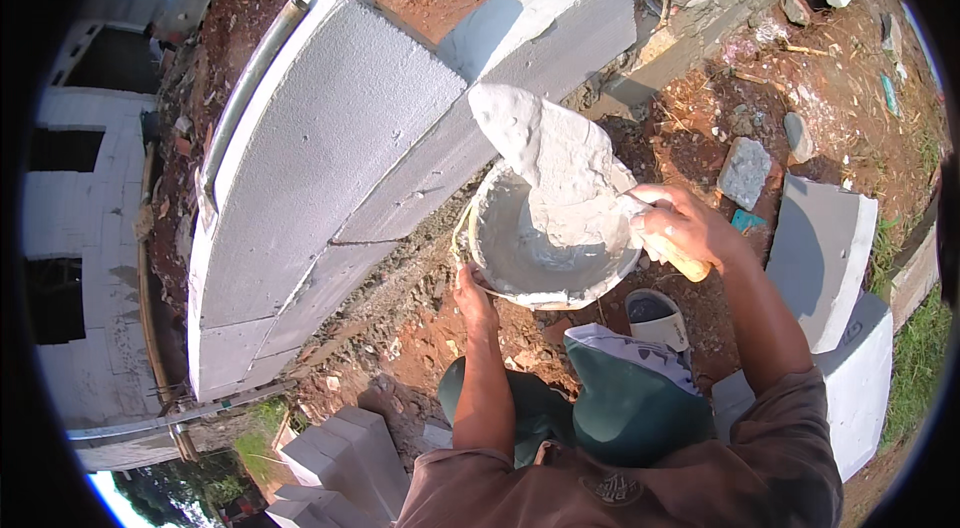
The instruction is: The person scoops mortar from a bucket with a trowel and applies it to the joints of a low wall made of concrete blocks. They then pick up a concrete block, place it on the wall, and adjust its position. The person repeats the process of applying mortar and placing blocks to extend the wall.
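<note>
My right hand (685,226) is closed round the wooden handle of a trowel (570,143), whose blade is loaded with wet grey mortar (510,123). The blade lies over a bucket (556,296) with more mortar inside, and its tip reaches toward the block wall. With my left hand (474,298) I grip the bucket at its near left side, beside its handle; part of the fingers is hidden behind the rim. Just beyond the bucket stands the wall of pale lightweight blocks (330,168). Its upper course steps down where fresh mortar covers the lower block top (530,3).
A grey pipe (255,78) rests along the wall's far side. Loose blocks (825,248) stand on my right, others (345,458) at lower left. A broken concrete lump (745,173) lies on the reddish soil. A sandal (657,318) shows below the bucket.
</note>
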